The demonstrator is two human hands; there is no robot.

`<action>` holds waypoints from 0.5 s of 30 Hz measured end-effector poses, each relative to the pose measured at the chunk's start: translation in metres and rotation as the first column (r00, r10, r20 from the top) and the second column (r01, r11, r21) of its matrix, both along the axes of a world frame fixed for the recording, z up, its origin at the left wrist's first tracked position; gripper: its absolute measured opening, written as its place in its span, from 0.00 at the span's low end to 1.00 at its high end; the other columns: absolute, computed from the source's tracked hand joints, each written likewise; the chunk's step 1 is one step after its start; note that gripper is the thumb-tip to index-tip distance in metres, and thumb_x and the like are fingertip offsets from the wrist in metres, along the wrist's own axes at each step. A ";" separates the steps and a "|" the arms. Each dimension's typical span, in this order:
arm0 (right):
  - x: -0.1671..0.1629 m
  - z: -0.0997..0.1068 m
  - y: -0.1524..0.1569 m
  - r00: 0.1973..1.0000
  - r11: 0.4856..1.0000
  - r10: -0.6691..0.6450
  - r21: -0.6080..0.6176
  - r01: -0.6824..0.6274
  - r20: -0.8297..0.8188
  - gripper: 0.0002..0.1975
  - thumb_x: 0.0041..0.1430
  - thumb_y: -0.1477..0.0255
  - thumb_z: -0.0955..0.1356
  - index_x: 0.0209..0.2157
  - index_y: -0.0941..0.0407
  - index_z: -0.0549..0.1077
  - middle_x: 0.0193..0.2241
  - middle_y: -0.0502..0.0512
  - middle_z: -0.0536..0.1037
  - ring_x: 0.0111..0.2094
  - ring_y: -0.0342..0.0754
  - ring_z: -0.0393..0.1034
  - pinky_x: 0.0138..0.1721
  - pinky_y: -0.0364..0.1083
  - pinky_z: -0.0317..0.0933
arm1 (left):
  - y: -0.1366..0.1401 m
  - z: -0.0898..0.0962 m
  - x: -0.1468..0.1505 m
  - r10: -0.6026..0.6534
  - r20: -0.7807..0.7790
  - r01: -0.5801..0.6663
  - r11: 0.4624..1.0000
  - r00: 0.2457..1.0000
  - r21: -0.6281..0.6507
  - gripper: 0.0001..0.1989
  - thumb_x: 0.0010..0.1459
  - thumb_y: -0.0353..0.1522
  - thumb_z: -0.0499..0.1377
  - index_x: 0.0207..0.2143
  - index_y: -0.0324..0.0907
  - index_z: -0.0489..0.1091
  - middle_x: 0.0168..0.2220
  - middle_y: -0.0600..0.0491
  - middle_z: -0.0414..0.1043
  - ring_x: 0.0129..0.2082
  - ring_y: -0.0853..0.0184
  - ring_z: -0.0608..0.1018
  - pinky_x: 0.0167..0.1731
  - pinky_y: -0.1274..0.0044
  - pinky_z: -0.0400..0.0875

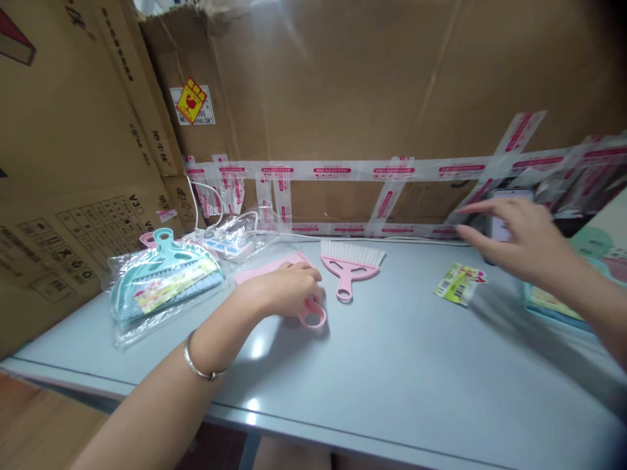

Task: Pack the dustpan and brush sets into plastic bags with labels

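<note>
My left hand [289, 290], with a silver bracelet on its wrist, is closed on a pink dustpan [274, 264] lying on the table. The hand covers much of the pan, and its looped handle [313, 316] sticks out below the fingers. Just to the right lies a small pink brush [345, 269] with white bristles, handle towards me. My right hand [519, 225] is raised at the right, thumb and forefinger apart, with nothing visible between them. Behind it a phone [499, 228] is partly hidden. A yellow-green card label [459, 284] lies on the table below and left of that hand.
At the left, plastic-wrapped teal dustpan and brush sets [166, 277] lie on the grey table [392, 365]. Another set [558, 303] is partly behind my right forearm. Large cardboard boxes [343, 85] stand along the back and left. A white cable [215, 192] and clear plastic [235, 232] lie near them.
</note>
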State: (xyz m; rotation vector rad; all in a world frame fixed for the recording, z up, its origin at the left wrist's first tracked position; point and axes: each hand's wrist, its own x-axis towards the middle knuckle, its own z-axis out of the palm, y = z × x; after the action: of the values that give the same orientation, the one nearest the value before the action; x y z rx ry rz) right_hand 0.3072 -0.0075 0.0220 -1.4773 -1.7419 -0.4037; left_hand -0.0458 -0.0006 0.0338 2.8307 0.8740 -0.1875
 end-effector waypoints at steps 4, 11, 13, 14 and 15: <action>-0.069 -0.018 0.024 0.955 0.955 0.295 -0.050 -0.293 0.026 0.10 0.54 0.72 0.63 0.39 0.55 0.73 0.37 0.62 0.72 0.42 0.56 0.65 0.45 0.57 0.57 | 0.001 0.000 -0.002 0.019 0.023 -0.020 0.999 1.000 0.044 0.09 0.50 0.26 0.56 0.29 0.46 0.75 0.36 0.51 0.70 0.44 0.60 0.67 0.41 0.72 0.58; -0.104 -0.088 0.024 0.862 0.860 0.476 -0.296 -0.415 0.174 0.25 0.51 0.84 0.59 0.48 0.50 0.71 0.53 0.60 0.68 0.53 0.56 0.62 0.48 0.58 0.59 | -0.008 0.007 -0.006 0.088 -0.080 -0.079 0.990 0.993 0.116 0.18 0.45 0.23 0.57 0.38 0.47 0.74 0.47 0.47 0.70 0.51 0.53 0.65 0.46 0.66 0.58; -0.100 -0.089 0.023 0.866 0.856 0.470 -0.328 -0.400 0.170 0.23 0.54 0.82 0.58 0.48 0.49 0.71 0.52 0.58 0.70 0.52 0.55 0.64 0.48 0.58 0.59 | -0.010 0.006 -0.004 0.112 -0.099 -0.101 0.989 0.989 0.113 0.19 0.44 0.22 0.57 0.39 0.46 0.73 0.47 0.46 0.70 0.52 0.51 0.65 0.47 0.64 0.58; -0.098 -0.087 0.023 0.860 0.845 0.483 -0.346 -0.408 0.164 0.22 0.56 0.81 0.58 0.47 0.49 0.72 0.51 0.58 0.71 0.51 0.54 0.65 0.47 0.58 0.60 | -0.009 0.004 -0.001 0.119 -0.109 -0.106 0.987 0.987 0.120 0.19 0.44 0.21 0.57 0.39 0.46 0.73 0.46 0.46 0.70 0.52 0.51 0.65 0.47 0.64 0.59; -0.097 -0.085 0.023 0.852 0.833 0.498 -0.361 -0.420 0.159 0.20 0.57 0.79 0.58 0.47 0.50 0.72 0.49 0.58 0.72 0.50 0.54 0.66 0.47 0.57 0.61 | -0.008 0.002 0.001 0.117 -0.119 -0.101 0.986 0.986 0.130 0.18 0.45 0.21 0.56 0.38 0.45 0.73 0.46 0.46 0.70 0.52 0.52 0.66 0.47 0.64 0.59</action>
State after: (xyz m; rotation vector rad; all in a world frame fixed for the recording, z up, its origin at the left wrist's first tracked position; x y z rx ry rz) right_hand 0.2099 0.0158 -0.0630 -1.1803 -2.3799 -0.0503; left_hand -0.0449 -0.0088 0.0357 2.9000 1.1010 -0.3116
